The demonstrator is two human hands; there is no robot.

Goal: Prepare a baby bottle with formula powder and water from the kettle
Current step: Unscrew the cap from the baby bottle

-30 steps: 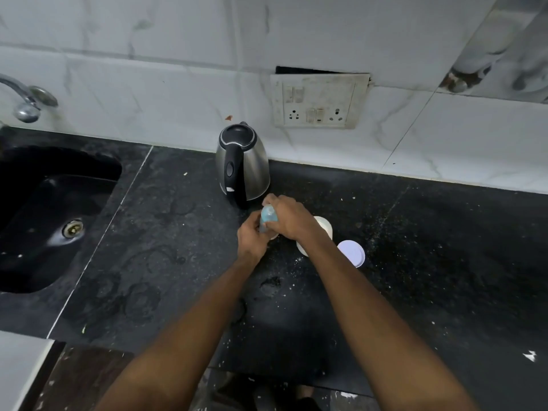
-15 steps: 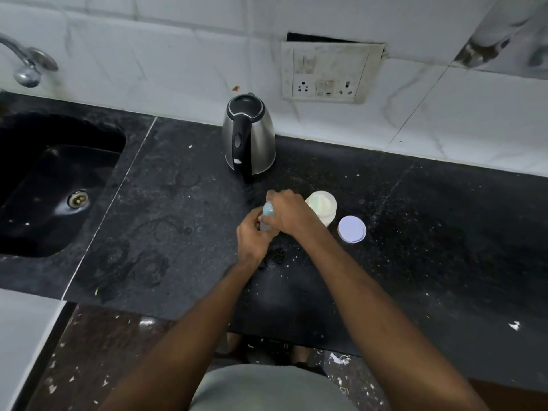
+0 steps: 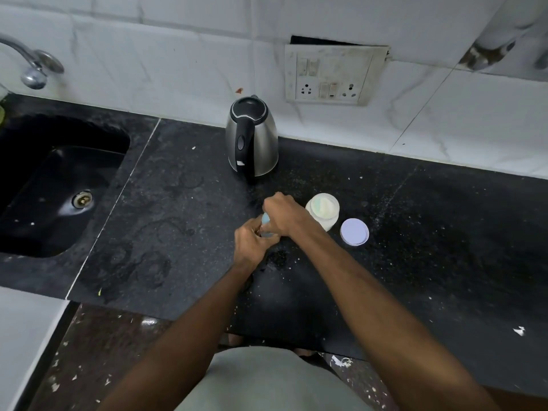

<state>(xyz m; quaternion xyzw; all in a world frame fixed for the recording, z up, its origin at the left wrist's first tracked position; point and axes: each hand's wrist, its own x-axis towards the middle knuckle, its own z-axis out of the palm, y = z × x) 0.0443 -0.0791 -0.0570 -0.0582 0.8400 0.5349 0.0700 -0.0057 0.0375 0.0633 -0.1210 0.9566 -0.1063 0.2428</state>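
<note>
Both hands are on the bottle (image 3: 264,224) at the middle of the tabletop (image 3: 184,232), at six o'clock from the kettle (image 3: 252,137). Only a sliver of pale blue shows between the fingers. The left hand (image 3: 252,244) wraps the body from below in a closed grip, likely bracing it; the right hand (image 3: 281,213) clamps down over the top, which looks like twisting the cap, though on or off I cannot tell. At three o'clock from the hands the powder jar (image 3: 322,209) stands open, its lid (image 3: 354,231) lying flat just beside it, both within easy reach. The kettle's handle faces the person, ready to grab. There's open room to the right and front; the sink (image 3: 56,185) drops away well apart at nine o'clock, the tabletop's near edge runs under the forearms.
</note>
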